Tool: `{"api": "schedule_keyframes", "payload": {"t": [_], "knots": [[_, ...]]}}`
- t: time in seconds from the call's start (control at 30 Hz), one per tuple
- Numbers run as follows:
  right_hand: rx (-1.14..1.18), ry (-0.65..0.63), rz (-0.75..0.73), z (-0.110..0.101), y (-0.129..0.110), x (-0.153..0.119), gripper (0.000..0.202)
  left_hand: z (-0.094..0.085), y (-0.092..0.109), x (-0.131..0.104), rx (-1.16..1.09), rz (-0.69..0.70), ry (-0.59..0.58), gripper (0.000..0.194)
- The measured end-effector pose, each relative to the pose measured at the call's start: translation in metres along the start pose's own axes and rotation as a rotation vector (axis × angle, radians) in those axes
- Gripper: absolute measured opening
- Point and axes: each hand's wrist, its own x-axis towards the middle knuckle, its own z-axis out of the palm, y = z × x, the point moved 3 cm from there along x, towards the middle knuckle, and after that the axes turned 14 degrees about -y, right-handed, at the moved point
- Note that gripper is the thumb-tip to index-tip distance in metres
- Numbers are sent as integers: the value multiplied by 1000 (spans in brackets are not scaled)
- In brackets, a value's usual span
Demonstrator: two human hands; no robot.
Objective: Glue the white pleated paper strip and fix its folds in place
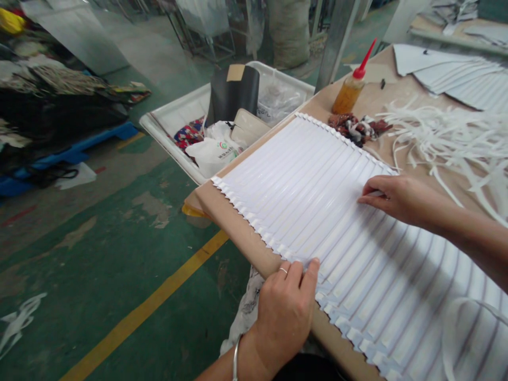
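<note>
Overlapping white strips or panels [301,180] lie in a long slanting row across the table, their folded ends along both edges. My left hand [288,304] is at the near edge, its fingers bent together on the folded end of one white strip; its thumb is hidden. Above the middle of the row, my right hand [391,198] is closed in a pinch, thumb against forefinger. What lies between those fingertips is too small to make out. A loose white band [450,338] curves over the row at the lower right.
The table [238,238] has a brown covering. On it are a red-tipped bottle of amber liquid [349,92], a crumpled dark cloth [359,128], tangled white strips [456,140] and fanned white sheets [448,66]. A white bin [164,127] with bags and a black sheet abuts the table's left side.
</note>
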Motion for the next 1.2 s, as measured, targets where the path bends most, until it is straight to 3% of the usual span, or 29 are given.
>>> {"api": "schedule_keyframes", "payload": {"t": [0.23,0.43,0.63,0.77,0.93,1.2], "knots": [[20,-63,64,-3,18,9,25,-1,-2,0,-25,-3,17,39],[129,-64,169,-22,55,21,23,-2,-5,1,-29,25,66,40],[220,7,146,-25,86,31,21,0,-7,1,2,50,118,40],[224,29,158,-22,98,35,31,-2,-9,3,29,63,130,39],[229,1,230,-23,104,37,45,-2,-10,4,35,80,127,41],[203,7,236,-26,94,38,33,0,-12,3,32,73,145,41]]}}
